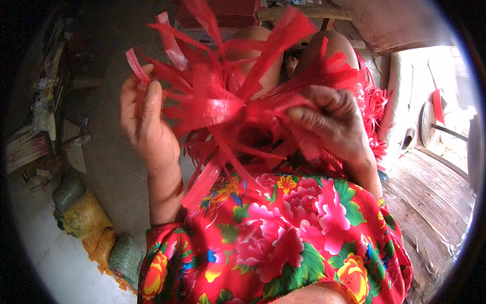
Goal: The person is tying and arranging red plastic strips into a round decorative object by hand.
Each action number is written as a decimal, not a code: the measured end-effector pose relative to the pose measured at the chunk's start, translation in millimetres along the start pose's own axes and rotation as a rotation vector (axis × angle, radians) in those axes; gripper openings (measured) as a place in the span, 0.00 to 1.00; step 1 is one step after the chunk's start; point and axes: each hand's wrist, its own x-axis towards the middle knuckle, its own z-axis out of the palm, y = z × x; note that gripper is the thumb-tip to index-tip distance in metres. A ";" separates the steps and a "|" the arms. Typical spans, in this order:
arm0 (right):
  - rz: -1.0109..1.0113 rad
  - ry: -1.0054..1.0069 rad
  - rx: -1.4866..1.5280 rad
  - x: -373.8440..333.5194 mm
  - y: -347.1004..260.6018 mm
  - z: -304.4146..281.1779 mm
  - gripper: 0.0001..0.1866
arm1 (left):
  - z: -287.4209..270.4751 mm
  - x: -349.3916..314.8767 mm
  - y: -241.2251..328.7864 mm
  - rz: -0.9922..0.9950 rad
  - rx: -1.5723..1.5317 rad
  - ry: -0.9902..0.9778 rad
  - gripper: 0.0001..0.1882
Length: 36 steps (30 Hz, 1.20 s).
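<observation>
A loose bundle of red ribbon strips (217, 109) spreads out in all directions above my lap, its strips flat and slightly shiny. At the bundle's right side, my right hand (339, 121) is closed with thumb and fingers around the gathered strips. My left hand (147, 121) is raised on the left and pinches one strip (135, 66) near its end between thumb and fingers. The gathered middle is partly hidden by overlapping strips. More red strips (375, 104) hang beside my right wrist. My bright floral garment (283, 228) lies just below the bundle.
Beyond my bent knees (329, 50) are a red box (217, 14) and a low wooden stool (304, 13). Weathered planks (428, 218) and a round wheel (429, 124) stand at right. Ochre and grey lumpy shapes (88, 215) line the lower left; scraps (76, 152) lie above them.
</observation>
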 end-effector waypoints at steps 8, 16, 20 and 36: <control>-0.005 0.271 -0.237 15.5 23.0 -13.2 0.15 | -6.2 -0.5 16.2 -0.060 0.127 -0.186 0.16; -0.226 0.310 -0.540 25.8 27.5 -21.6 0.09 | -8.9 -13.3 12.7 -0.176 0.289 -0.361 0.09; -0.428 0.308 -0.748 31.7 12.8 -16.4 0.19 | -4.8 -15.1 20.8 -0.148 0.214 -0.312 0.05; -0.012 0.272 0.242 62.3 46.6 -13.6 0.07 | -50.6 13.3 30.9 0.060 0.121 -0.056 0.11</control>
